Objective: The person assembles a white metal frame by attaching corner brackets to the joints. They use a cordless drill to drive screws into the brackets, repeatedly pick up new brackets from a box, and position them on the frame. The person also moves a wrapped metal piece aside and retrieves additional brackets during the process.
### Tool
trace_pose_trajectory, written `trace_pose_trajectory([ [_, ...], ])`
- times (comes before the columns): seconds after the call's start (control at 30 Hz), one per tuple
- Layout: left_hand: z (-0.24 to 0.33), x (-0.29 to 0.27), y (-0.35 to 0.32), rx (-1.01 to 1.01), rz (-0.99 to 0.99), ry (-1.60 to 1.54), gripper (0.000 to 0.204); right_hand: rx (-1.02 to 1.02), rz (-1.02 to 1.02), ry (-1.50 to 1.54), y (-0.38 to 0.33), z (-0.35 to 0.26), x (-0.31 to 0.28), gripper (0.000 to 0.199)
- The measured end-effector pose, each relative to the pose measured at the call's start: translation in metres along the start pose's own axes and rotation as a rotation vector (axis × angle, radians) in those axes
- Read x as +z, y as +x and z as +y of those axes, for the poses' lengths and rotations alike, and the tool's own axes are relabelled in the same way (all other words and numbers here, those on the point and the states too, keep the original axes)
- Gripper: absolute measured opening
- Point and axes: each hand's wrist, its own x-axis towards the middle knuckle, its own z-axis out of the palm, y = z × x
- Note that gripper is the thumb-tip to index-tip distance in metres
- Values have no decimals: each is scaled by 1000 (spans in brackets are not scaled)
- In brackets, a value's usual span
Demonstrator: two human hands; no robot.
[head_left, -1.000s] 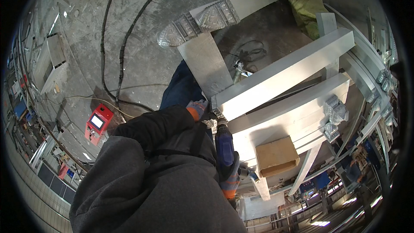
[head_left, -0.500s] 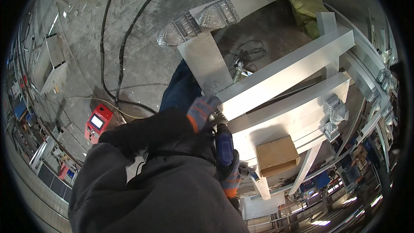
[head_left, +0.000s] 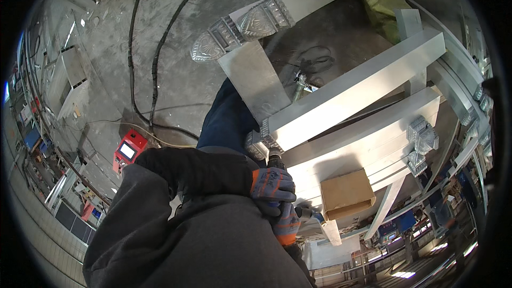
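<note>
A power drill (head_left: 275,160) points away from me, its dark chuck against the near end of a silver rectangular metal tube (head_left: 352,88). My right hand (head_left: 287,224), in a grey and orange work glove, is closed round the drill's rear grip. My left hand (head_left: 273,185), gloved alike, wraps over the top of the drill body and hides most of it. Just beyond the chuck, an ornate cast-metal cap (head_left: 257,144) sits at the tube's end. What the drill's tip touches is too small to make out.
More metal tubes (head_left: 368,136) lie to the right, some with ornate caps (head_left: 424,136). An open cardboard box (head_left: 348,194) rests on them. Two capped tubes (head_left: 255,77) lie ahead. Black cables (head_left: 154,74) cross the floor near a red machine (head_left: 129,149). A yellowish sack (head_left: 381,0) stands far right.
My left hand has come back from the capped tube end, toward me and right, and has closed over the drill. My right hand stays on the drill.
</note>
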Motion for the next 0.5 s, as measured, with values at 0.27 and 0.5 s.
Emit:
trace_pose_trajectory([
  [0.27, -3, 2, 4, 26, 38, 48, 50, 9, -30, 14, 2, 4, -7, 60],
  [0.5, -1, 2, 8, 45, 87, 32, 46, -48, -38, -5, 2, 8, -9, 60],
])
